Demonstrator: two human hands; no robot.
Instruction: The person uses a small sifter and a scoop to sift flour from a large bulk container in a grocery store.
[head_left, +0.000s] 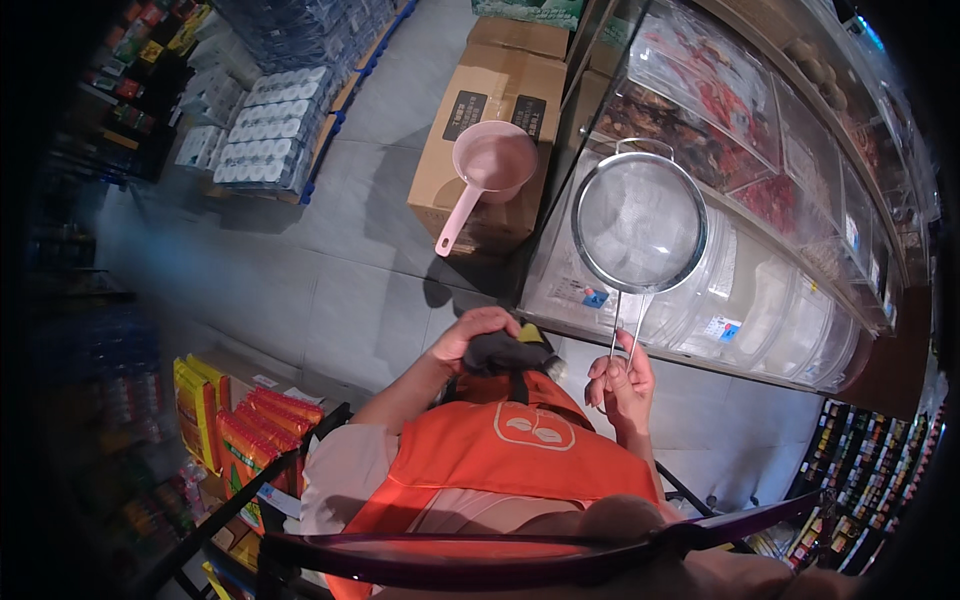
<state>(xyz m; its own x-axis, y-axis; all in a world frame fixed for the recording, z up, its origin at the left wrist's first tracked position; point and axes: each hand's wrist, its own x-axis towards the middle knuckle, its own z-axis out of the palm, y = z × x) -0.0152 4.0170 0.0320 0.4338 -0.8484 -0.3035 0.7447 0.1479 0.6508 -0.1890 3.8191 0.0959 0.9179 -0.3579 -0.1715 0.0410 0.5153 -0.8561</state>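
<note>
My right hand (626, 382) grips the wire handle of a round fine-mesh strainer (640, 221) from below. The strainer's steel rim and hooked wire rest point away from me, over clear plastic bins (750, 307) on the right. My left hand (474, 337), in front of my orange apron (517, 442), curls around a dark grey cloth-like bundle (496, 352). Yellow and pale parts show at the bundle's right side; whether they belong to it I cannot tell. Ahead, a pink plastic dipper (496, 157) sits on a cardboard carton (435, 172), its handle towards me.
Lidded clear bins of dried food (675, 127) rise in tiers at the right. Packs of paper rolls (270, 127) stand by a blue pallet edge (330, 142) at far left. Red and yellow packets (251, 427) fill a low display at my left. Shelved goods (870, 480) stand lower right.
</note>
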